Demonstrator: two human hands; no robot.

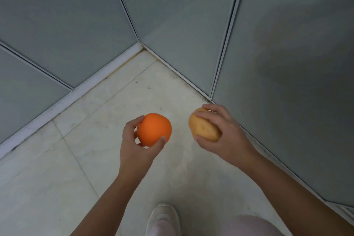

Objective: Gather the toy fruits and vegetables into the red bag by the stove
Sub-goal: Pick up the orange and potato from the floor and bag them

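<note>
Only the one head view to go on, looking straight down into a corner where grey-green glossy wall panels (80, 25) meet a pale marble-look tiled floor (47, 188). The left hand (137, 145) is wrapped around a round, smooth, bright orange toy orange (154, 130), thumb on the near side and fingertips curled over the far-left side, so it's cupped pretty securely. The right hand (228, 136) is gripping a tan, oval, lightly speckled toy potato (203, 127) from above, fingers draped over the top and thumb tucked under the lower end. Both toys are up off the floor, near each other but not touching. A white sneaker (162, 220) pokes in at the bottom edge. The red bag and the stove aren't anywhere in shot, so I'd say the step now is carrying these two over. Tip: keep both grips closed while turning, since that orange looks slick and round and would roll off if dropped, and find the bag's opening before letting either one go.
</note>
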